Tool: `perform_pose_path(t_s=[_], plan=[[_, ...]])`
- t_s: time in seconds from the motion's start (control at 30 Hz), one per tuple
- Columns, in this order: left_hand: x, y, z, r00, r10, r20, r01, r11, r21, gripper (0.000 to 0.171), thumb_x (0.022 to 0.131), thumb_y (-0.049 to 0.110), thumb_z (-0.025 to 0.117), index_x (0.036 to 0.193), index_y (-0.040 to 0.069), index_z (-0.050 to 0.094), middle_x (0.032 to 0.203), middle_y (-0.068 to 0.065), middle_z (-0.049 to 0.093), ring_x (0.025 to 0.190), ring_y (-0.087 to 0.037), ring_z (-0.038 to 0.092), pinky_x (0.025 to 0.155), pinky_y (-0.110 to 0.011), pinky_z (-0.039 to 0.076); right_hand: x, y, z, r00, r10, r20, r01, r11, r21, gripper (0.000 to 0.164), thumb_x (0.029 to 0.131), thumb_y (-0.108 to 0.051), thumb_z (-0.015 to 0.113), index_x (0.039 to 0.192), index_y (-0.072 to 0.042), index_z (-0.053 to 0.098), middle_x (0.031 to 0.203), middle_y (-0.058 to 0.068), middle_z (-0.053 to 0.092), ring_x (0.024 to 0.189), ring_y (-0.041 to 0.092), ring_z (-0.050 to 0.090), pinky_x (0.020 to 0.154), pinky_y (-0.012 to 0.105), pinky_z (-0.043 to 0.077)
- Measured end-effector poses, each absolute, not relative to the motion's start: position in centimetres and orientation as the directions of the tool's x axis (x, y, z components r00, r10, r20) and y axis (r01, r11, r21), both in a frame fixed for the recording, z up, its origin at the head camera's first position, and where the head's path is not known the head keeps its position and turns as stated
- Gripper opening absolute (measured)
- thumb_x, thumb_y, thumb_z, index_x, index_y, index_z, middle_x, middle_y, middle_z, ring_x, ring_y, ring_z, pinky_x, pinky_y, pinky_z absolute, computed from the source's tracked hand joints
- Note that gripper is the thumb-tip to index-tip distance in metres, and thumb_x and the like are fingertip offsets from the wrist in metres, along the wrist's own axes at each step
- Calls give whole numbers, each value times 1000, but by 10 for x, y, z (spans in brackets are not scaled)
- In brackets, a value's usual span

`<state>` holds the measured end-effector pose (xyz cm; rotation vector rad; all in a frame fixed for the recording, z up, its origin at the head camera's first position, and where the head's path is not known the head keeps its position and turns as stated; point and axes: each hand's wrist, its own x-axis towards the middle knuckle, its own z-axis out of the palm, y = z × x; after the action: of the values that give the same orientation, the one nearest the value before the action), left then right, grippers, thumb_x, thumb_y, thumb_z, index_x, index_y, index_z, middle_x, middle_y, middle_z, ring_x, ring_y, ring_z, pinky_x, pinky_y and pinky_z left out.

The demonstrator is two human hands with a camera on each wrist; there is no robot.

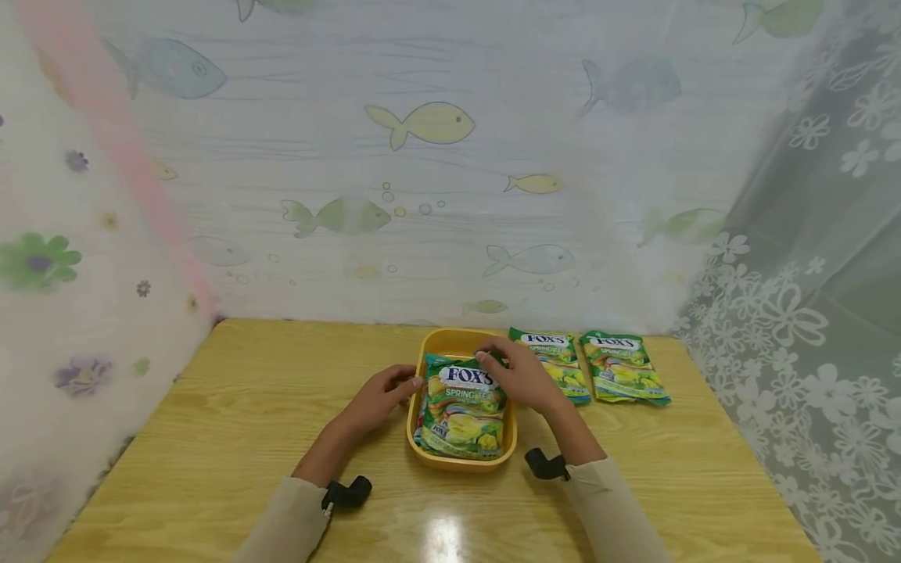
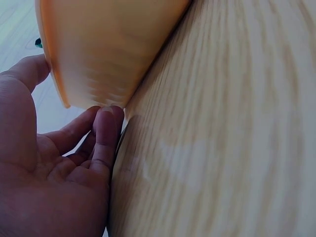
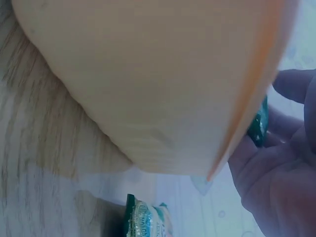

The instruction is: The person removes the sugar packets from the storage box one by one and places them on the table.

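Note:
A green bag of Fox's Spring Tea candy (image 1: pixel 464 418) lies face up in a yellow plastic basket (image 1: pixel 461 466), over another packet whose edge peeks out at the left. My right hand (image 1: pixel 521 375) holds the bag's upper right edge between thumb and fingers. In the right wrist view, the green edge of the bag (image 3: pixel 259 123) shows by the curled fingers. At the basket's left side, my left hand (image 1: pixel 380 399) has its thumb on the rim. Its loosely bent fingers (image 2: pixel 106 133) rest by the outer wall, close over the table.
Two more green Fox's bags lie side by side right of the basket, a nearer one (image 1: pixel 563 367) and a farther one (image 1: pixel 625 367). The wooden table (image 1: pixel 246 438) ends at a fish-patterned curtain (image 1: pixel 324 266) behind and floral curtains on both sides.

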<state>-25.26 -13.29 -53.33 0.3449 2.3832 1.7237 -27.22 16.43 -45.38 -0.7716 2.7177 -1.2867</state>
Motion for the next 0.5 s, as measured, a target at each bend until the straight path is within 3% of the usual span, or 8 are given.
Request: perform_pose_path(t_s=[0.13,0.23,0.33,0.4,0.47,0.5], plan=[[-251,-135,-534,-959,284,-9,82,307,948,56,109,45,60,151,8,56,136,-10,66,114,-21,65,97,-41,53,-269,167,-453,-899,-435,48,-282,492,-824,36,109,-33,63,134,-8,66,138,12,63,124,33,63,97,51,55],[-252,-136,-533,-958,287,15,105,303,947,46,109,44,60,138,8,63,124,-8,68,104,-21,64,93,-41,53,-270,171,-451,-902,-427,-61,-162,467,-869,47,105,-32,71,142,-5,61,150,18,53,129,37,59,96,48,55],[-252,-137,-532,-957,290,26,118,302,946,35,110,41,60,121,9,65,110,-7,65,95,-22,61,88,-39,51,-272,174,-450,-875,-474,-103,-143,454,-879,43,100,-28,77,130,-1,63,128,19,61,111,34,63,89,43,53],[-253,-137,-532,-955,295,32,122,293,948,31,110,39,60,116,9,65,106,-7,63,93,-22,60,85,-38,51,-272,176,-449,-852,-513,-103,-171,459,-872,50,97,-27,81,134,0,61,122,16,64,112,32,63,92,43,53],[-253,-135,-532,-954,297,34,122,281,952,30,110,39,60,115,11,64,105,-6,62,93,-23,59,84,-36,51,-272,178,-448,-824,-561,-85,-221,455,-863,50,95,-25,83,133,-1,60,109,11,65,100,25,62,87,41,53],[-253,-134,-533,-953,300,43,128,270,954,29,110,39,60,115,11,64,105,-6,62,93,-22,59,83,-35,51,-272,179,-448,-818,-570,-81,-235,459,-857,59,95,-25,83,141,-1,56,116,11,66,105,25,64,91,42,54]])
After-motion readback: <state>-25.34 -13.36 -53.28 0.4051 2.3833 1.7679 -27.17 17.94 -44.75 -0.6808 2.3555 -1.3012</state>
